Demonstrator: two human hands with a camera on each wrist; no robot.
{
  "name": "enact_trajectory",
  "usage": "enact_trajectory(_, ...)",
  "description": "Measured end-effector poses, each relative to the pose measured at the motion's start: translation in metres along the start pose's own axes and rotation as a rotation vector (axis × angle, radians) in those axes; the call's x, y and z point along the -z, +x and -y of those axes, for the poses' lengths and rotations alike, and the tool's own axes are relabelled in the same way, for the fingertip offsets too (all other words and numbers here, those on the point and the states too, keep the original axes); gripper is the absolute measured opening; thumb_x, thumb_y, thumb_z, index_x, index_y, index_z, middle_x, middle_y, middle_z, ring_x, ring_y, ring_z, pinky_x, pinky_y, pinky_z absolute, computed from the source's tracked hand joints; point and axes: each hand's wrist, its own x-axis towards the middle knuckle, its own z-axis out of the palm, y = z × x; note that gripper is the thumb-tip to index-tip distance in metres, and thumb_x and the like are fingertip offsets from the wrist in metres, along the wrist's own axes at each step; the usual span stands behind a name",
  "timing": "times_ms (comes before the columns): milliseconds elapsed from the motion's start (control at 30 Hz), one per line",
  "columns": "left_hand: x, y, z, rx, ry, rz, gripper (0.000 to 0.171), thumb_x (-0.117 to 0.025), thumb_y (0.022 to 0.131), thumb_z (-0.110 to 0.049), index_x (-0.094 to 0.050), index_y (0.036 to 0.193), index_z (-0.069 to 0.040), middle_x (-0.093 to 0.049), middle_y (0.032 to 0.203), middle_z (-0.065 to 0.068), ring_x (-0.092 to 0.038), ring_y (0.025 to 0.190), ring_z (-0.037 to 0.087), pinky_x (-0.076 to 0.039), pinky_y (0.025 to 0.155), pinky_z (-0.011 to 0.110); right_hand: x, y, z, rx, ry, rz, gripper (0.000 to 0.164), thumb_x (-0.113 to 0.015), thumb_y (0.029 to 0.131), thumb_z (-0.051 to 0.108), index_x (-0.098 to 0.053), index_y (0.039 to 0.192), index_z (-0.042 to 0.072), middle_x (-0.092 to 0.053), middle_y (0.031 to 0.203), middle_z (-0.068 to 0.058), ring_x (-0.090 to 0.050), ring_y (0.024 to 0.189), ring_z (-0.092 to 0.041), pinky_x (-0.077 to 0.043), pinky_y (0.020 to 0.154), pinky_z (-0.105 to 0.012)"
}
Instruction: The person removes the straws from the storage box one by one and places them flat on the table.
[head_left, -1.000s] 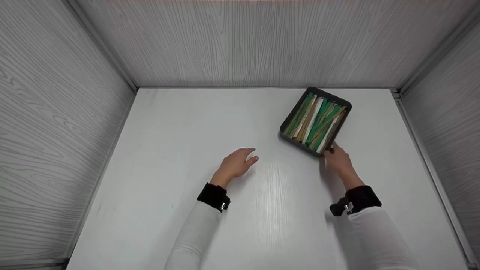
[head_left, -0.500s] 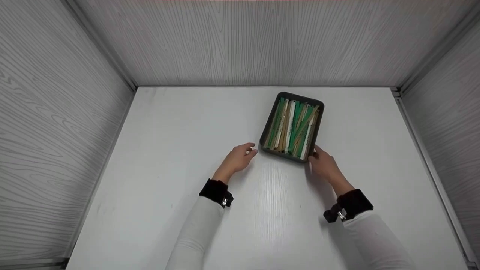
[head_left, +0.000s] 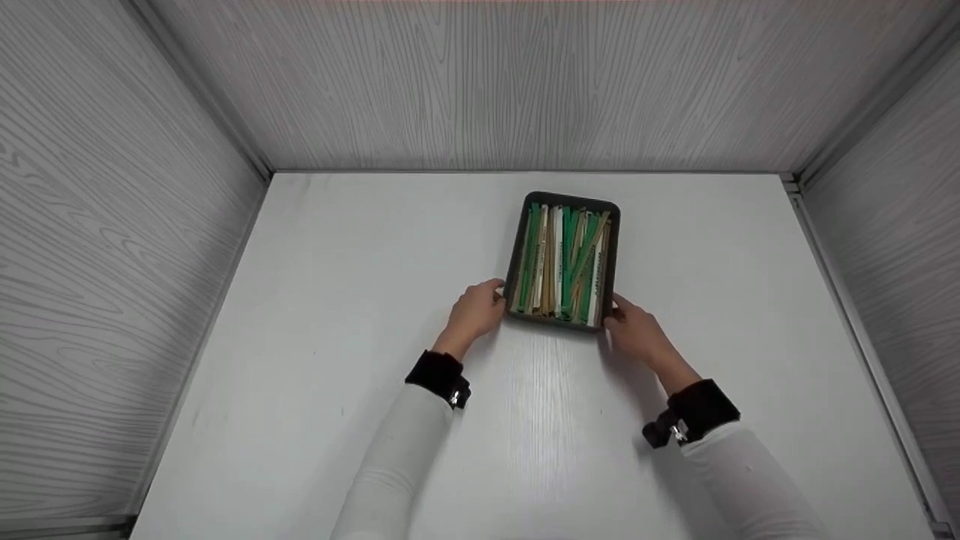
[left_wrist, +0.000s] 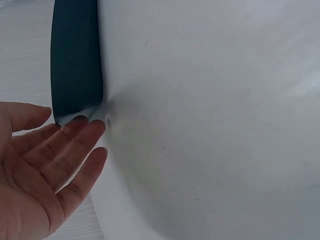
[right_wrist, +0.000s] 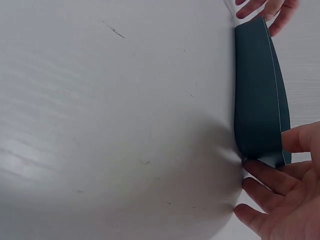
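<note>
A dark rectangular tray (head_left: 574,200) sits on the table ahead of me, turned slightly. Slim, printed stick-shaped packets (head_left: 561,262) in green, white and brown fill it lengthwise. My right hand (head_left: 636,332) holds the tray's near right corner, its thumb by the rim and fingertips low against the outer wall. At the near left corner, my left hand (head_left: 474,310) touches the tray with fairly straight fingers. In the left wrist view the tray wall (left_wrist: 76,55) stands beside those fingertips. The right wrist view shows the tray's near wall (right_wrist: 257,90) between both hands.
The white tabletop (head_left: 360,247) surrounds the tray. Grey wood-grain panels stand at the back (head_left: 480,90), the left (head_left: 97,247) and the right (head_left: 900,247). Black wrist straps with small cameras sit on both forearms.
The tray has slid left and a little toward me with my right hand, turning straighter. My left hand has shifted slightly forward and now meets the tray's left corner.
</note>
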Motion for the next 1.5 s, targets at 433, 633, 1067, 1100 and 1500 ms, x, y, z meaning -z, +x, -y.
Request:
enact_trajectory(433, 0.007, -0.016, 0.005, 0.032, 0.016, 0.018, 0.04, -0.06, 0.093, -0.012, -0.057, 0.132, -0.004, -0.07, 0.104, 0.009, -0.066, 0.089, 0.022, -0.053, 0.075, 0.038, -0.005, -0.008, 0.004, 0.039, -0.039, 0.03, 0.058, -0.043, 0.1, 0.016, -0.027, 0.151, -0.006, -0.051, 0.135, -0.03, -0.046, 0.128, -0.042, -0.036, 0.105, -0.052)
enact_trajectory(633, 0.015, -0.03, 0.011, 0.036, 0.033, 0.076, 0.039, -0.065, 0.09, -0.016, -0.059, 0.127, -0.006, -0.068, 0.099, 0.007, -0.064, 0.084, 0.022, -0.052, 0.072, 0.039, -0.01, -0.017, 0.006, 0.056, -0.03, 0.048, 0.058, -0.044, 0.101, 0.017, -0.026, 0.152, -0.004, -0.051, 0.136, -0.03, -0.046, 0.128, -0.041, -0.036, 0.106, -0.052)
enact_trajectory(1067, 0.027, -0.063, 0.018, 0.061, 0.066, 0.207, 0.039, -0.081, 0.079, -0.019, -0.061, 0.11, -0.005, -0.064, 0.092, 0.004, -0.06, 0.08, 0.022, -0.05, 0.07, 0.038, -0.023, -0.044, 0.005, 0.162, -0.04, 0.087, 0.055, -0.05, 0.099, 0.014, -0.034, 0.148, -0.006, -0.057, 0.128, -0.028, -0.051, 0.123, -0.041, -0.039, 0.101, -0.053)
enact_trajectory(1100, 0.027, -0.065, 0.019, 0.064, 0.067, 0.215, 0.04, -0.082, 0.078, -0.019, -0.061, 0.109, -0.005, -0.064, 0.093, 0.004, -0.06, 0.081, 0.022, -0.05, 0.07, 0.038, -0.023, -0.046, 0.005, 0.168, -0.038, 0.09, 0.055, -0.051, 0.099, 0.014, -0.035, 0.148, -0.005, -0.057, 0.128, -0.028, -0.052, 0.123, -0.041, -0.039, 0.101, -0.053)
enact_trajectory(1500, 0.023, -0.079, 0.025, -0.05, -0.059, 0.237, 0.063, -0.081, 0.075, -0.004, -0.055, 0.132, 0.0, -0.067, 0.102, 0.011, -0.063, 0.094, 0.025, -0.051, 0.082, 0.041, -0.033, -0.061, 0.002, 0.219, -0.025, 0.064, 0.053, -0.054, 0.098, 0.009, -0.038, 0.146, -0.007, -0.059, 0.126, -0.027, -0.053, 0.122, -0.039, -0.042, 0.1, -0.052)
